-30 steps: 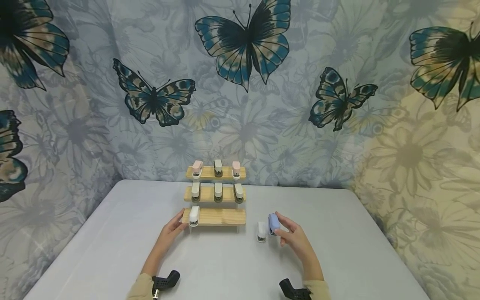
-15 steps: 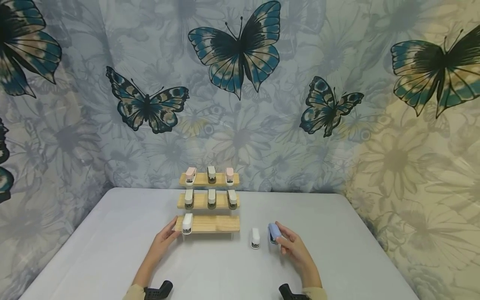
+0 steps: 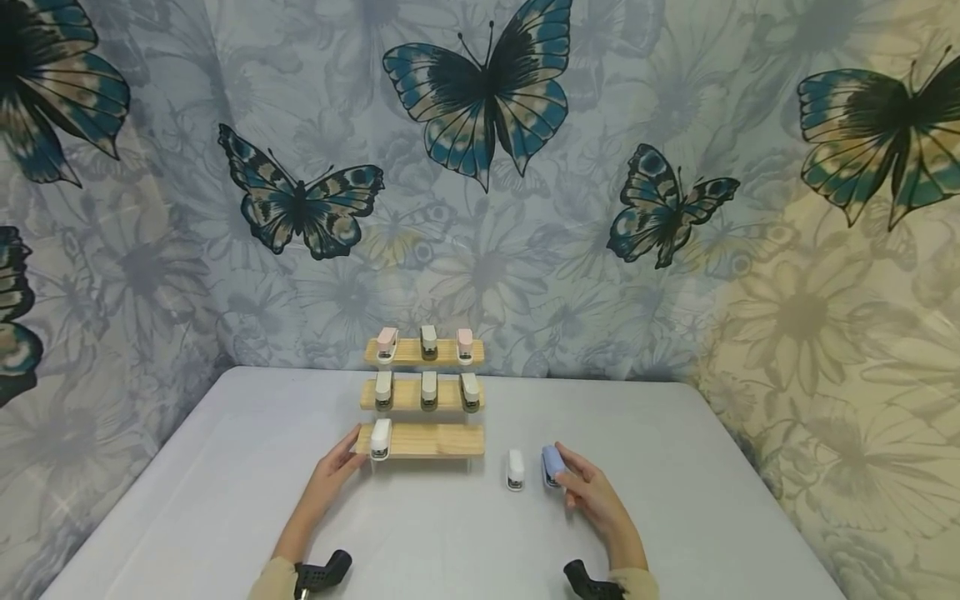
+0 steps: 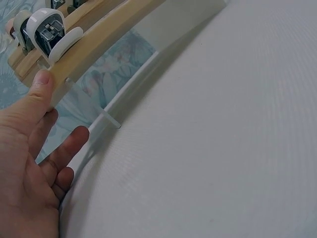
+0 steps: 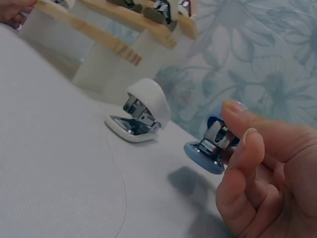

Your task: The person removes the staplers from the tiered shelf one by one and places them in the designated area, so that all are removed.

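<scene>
Blue stapler (image 3: 552,464), pinched by right hand (image 3: 590,493), points mouth-first toward the camera.

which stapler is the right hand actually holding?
The blue stapler, rightmost of the two on the table. The right hand pinches it; the white stapler beside it stands untouched, and the others sit on the wooden rack.

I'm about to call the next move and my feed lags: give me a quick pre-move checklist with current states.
1. Right hand grips small blue stapler: ok, thumb and fingers pinch it.
2. Blue stapler off the grey table: cannot tell.
3. Left hand touches three-tier wooden rack: ok, thumb on the bottom tier's left end.
4. Free space on the bottom tier: ok, only one white stapler at its left.
5. Loose white stapler apart from the blue one: ok.
</scene>
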{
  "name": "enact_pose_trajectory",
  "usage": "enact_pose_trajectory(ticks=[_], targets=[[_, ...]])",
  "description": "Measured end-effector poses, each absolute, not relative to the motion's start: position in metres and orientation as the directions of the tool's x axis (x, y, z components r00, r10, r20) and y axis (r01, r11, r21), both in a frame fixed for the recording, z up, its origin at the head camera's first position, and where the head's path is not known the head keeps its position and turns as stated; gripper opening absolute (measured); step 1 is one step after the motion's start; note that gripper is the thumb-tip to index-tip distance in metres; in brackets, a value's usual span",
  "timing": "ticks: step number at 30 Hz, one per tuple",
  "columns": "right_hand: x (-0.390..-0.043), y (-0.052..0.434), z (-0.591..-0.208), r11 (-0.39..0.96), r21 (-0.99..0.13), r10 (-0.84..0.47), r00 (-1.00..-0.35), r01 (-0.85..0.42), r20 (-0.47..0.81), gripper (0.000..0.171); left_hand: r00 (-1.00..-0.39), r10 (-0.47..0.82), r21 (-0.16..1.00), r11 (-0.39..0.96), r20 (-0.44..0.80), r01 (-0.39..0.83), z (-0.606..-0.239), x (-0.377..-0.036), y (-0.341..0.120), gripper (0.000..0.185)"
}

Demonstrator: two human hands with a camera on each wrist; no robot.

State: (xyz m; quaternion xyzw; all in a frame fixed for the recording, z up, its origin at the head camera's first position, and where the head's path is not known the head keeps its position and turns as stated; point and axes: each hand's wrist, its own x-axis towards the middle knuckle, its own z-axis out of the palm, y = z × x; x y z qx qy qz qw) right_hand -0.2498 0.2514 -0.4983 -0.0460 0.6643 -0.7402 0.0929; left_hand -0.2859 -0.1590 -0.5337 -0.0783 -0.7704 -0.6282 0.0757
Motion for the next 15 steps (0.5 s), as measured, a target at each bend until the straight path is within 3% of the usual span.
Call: enact_pose_trajectory(ticks=[8, 15], targets=[[-0.2514, 0.2518, -0.5035, -0.055, -0.997, -0.213, -0.976, 0.059, -0.046, 0.054, -0.964, 0.076, 0.94, 0.213, 0.256, 0.266, -0.5328, -0.2861, -0.1594, 0.049], [-0.2523, 0.2501, -0.5042, -0.05, -0.995, -0.216, -0.974, 0.086, -0.074, 0.055, -0.973, 0.028, 0.95, 0.212, 0.227, 0.228, -0.5329, -0.2851, -0.1589, 0.049]])
